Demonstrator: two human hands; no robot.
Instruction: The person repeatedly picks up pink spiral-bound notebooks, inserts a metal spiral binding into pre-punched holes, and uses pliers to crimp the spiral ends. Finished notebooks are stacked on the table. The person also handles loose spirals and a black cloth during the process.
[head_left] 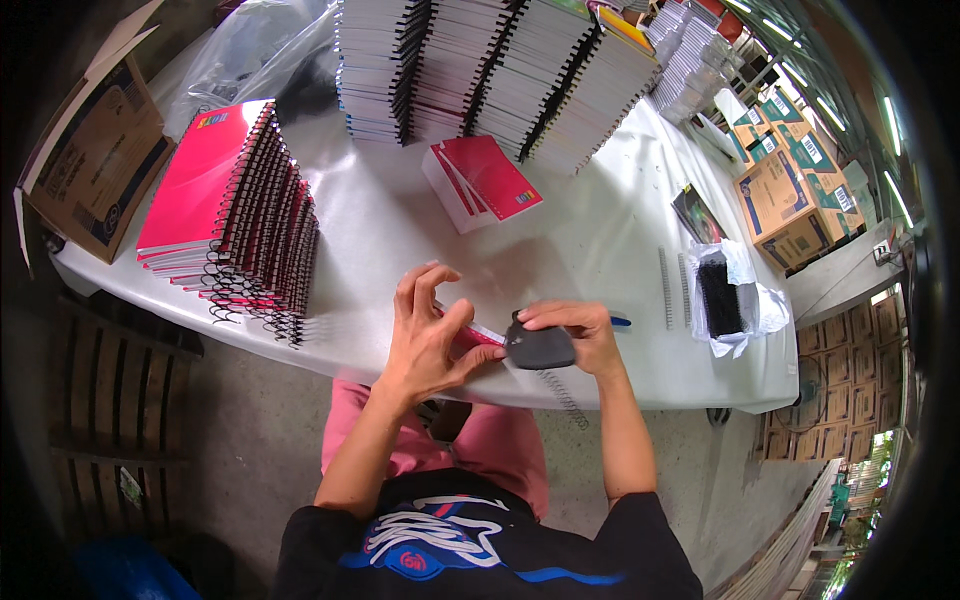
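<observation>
In the head view, the red booklet (464, 346) sits at the middle of the desk's near edge, mostly hidden by the left hand (428, 340). That hand's thumb lies along the booklet while its other fingers stand bent and spread; whether they grip it, I cannot tell. The right hand (575, 335) has its fingers closed on a flat black object (541, 347). A loose-ended coil (565, 400) hangs past the near edge; its upper end is hidden.

To do this well, I would keep the booklet flat and firm under the left thumb, hold the black object level with its edge, and leave the coil free of the desk's rim.

Counting: one black object; one blue pen (621, 321) just beside the right hand; two coils (676, 288) lying toward the desk's right end, near one paper-lined box (719, 298) of uncountable black coils; one tall pile of red notebooks (195, 190) toward the left end; one low pile of red booklets (495, 178) in mid-desk; at least three book stacks (440, 70) toward the far edge.
</observation>
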